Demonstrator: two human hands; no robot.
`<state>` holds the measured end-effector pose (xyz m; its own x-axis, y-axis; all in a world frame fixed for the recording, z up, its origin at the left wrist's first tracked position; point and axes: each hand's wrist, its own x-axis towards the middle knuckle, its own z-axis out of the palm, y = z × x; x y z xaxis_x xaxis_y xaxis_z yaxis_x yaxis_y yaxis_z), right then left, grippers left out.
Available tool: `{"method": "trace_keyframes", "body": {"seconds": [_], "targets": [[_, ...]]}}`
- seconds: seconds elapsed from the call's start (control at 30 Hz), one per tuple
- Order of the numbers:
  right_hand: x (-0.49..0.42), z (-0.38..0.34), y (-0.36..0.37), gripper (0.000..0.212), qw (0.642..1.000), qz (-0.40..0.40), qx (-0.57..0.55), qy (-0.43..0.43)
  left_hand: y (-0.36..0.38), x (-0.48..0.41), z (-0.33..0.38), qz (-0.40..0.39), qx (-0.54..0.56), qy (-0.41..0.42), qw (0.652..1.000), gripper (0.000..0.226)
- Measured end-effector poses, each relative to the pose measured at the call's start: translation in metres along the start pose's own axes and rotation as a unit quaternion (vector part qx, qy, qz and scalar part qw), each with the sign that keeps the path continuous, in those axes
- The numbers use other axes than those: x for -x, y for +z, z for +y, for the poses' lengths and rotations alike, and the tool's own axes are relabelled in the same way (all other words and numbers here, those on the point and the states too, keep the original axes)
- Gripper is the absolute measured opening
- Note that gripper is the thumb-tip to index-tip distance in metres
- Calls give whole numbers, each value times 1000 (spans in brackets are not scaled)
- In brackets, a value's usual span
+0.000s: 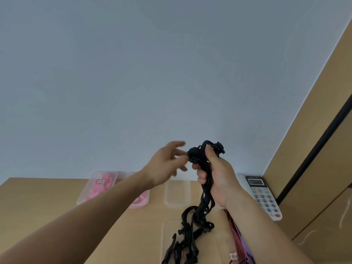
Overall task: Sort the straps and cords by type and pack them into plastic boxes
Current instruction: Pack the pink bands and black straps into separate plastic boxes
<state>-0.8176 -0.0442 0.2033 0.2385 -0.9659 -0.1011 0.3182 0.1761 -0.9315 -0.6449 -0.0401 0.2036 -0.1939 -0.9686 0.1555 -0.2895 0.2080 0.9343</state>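
Observation:
My right hand grips a bundle of black straps raised above the wooden table; buckled ends stick out above my fist and the rest hangs down onto a clear lid or box at the near edge. My left hand is beside the bundle's top with fingers spread, its fingertips touching the black buckle. A clear box with pink straps and a second one with pink cords stand at the back left. An empty clear box stands at the back centre.
A white desk telephone lies at the back right against a wooden cabinet. Red striped and purple straps lie under my right forearm. A pale wall rises behind the table.

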Motion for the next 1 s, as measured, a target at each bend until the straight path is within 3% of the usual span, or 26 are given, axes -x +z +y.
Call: {"method": "trace_keyframes", "body": {"seconds": [0.07, 0.13, 0.37, 0.47, 0.57, 0.7, 0.77, 0.8, 0.83, 0.87, 0.93, 0.97, 1.0], "targets": [[1, 3, 0, 51, 999, -32, 24, -5, -5, 0, 4, -79, 36, -40, 995, 26], [2, 5, 2, 51, 999, -34, 36, -21, -6, 1, 5, -99, 7, -16, 995, 25], [-3, 0, 5, 55, 986, 13, 168, 5, -1, -1, -9, 39, -205, 68, 976, 27], [-4, 1, 9, 45, 981, 30, 192, 15, -5, -3, -17, 85, -370, 121, 917, 30], [-4, 5, 15, 35, 985, 41, 158, 47, -8, -8, -24, 109, -477, 232, 841, 26], [-7, 5, 21, 44, 995, 27, 25, 92, -9, -11, -33, 173, -530, 363, 747, 7], [-8, 5, 22, 46, 995, 12, -10, 95, -9, -14, -37, 192, -532, 389, 727, 23], [-9, 5, 21, 44, 996, 21, -18, 90, -10, -15, -38, 190, -526, 394, 730, 28], [-10, 6, 20, 39, 996, 36, -22, 82, -9, -14, -38, 174, -504, 383, 755, 32], [-11, 6, 19, 36, 996, 48, -25, 70, -8, -13, -36, 153, -452, 348, 807, 40], [-12, 6, 16, 35, 998, 44, -30, 40, -11, -8, -28, 81, -258, 180, 946, 62], [-12, 6, 14, 37, 999, 32, -28, 24, -13, -6, -22, 32, -140, 74, 987, 70], [-12, 7, 13, 39, 1000, 17, -18, 14, -16, -5, -17, -10, -37, -9, 999, 69]]}}
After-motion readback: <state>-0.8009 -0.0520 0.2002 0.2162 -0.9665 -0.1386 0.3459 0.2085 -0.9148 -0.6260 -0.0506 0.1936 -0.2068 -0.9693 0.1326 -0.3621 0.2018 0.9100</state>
